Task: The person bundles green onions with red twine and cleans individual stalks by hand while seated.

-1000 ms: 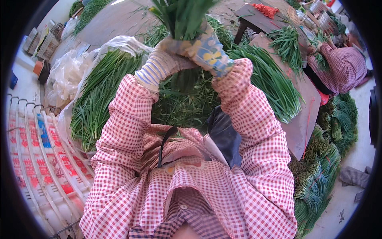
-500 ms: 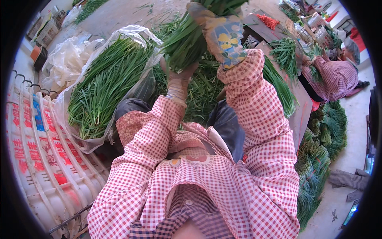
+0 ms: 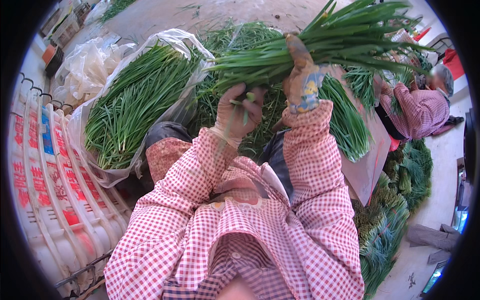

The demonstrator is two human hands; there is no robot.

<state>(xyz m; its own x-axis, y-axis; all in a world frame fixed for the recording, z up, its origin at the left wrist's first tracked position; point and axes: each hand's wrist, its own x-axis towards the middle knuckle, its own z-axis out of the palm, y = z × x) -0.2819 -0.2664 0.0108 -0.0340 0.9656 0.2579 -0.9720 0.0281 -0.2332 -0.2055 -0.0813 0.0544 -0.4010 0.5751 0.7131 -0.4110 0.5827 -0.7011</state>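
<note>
A long bunch of garlic chives [image 3: 332, 42] lies slantwise in front of me, its far end reaching to the upper right. My right hand [image 3: 303, 82], in a patterned work glove, is wrapped round the middle of the bunch. Just below the bunch's left end is my left hand [image 3: 240, 115], its fingers curled in on a few loose green leaf pieces [image 3: 246, 106]. To the left, an open clear plastic bag [image 3: 186, 37] holds many more chives [image 3: 140, 100]. Loose green leaves [image 3: 260, 140] lie heaped between my knees, beneath the hands.
Another chive bunch [image 3: 345, 120] lies on a low board [image 3: 372, 155] at right. Beyond it a person in a checked shirt [image 3: 422, 107] handles greens. Tied bundles [image 3: 385, 230] are piled at lower right. A white plastic crate [image 3: 65, 195] stands close on my left.
The bunch has swung from hanging upright to lying slantwise toward the right. My right hand has moved down and right; my left has come off the bunch's lower end with leaf pieces in it.
</note>
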